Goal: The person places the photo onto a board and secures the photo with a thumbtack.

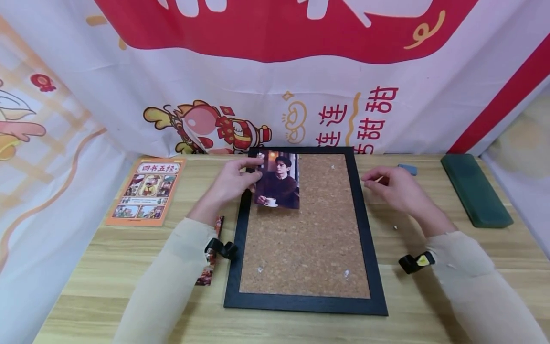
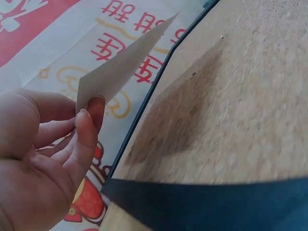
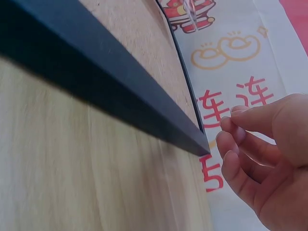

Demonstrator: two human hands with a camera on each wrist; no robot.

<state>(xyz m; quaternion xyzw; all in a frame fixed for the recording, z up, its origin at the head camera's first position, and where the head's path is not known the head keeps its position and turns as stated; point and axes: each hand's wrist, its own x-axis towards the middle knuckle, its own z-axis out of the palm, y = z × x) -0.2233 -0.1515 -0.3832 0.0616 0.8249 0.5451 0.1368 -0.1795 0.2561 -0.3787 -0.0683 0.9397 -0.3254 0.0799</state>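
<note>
My left hand (image 1: 238,179) pinches a photo print (image 1: 277,186) by its left edge, thumb against fingers. The print shows a person with a cup. In the left wrist view the photo (image 2: 120,67) stands tilted above a cork board (image 2: 250,120) and casts a shadow on it. The cork board (image 1: 307,239) has a black frame (image 1: 365,215) and lies on the table. Just right of its frame is my right hand (image 1: 391,188), fingers loosely curled, thumb close to the fingertips. Nothing shows between them in the right wrist view (image 3: 260,159).
Clear pins (image 1: 346,274) sit on the cork. An orange booklet (image 1: 143,191) lies left, and another print (image 1: 210,267) is partly under the left forearm. A green case (image 1: 477,191) and a small blue piece (image 1: 407,169) lie right. Behind hangs a printed cloth (image 1: 279,81).
</note>
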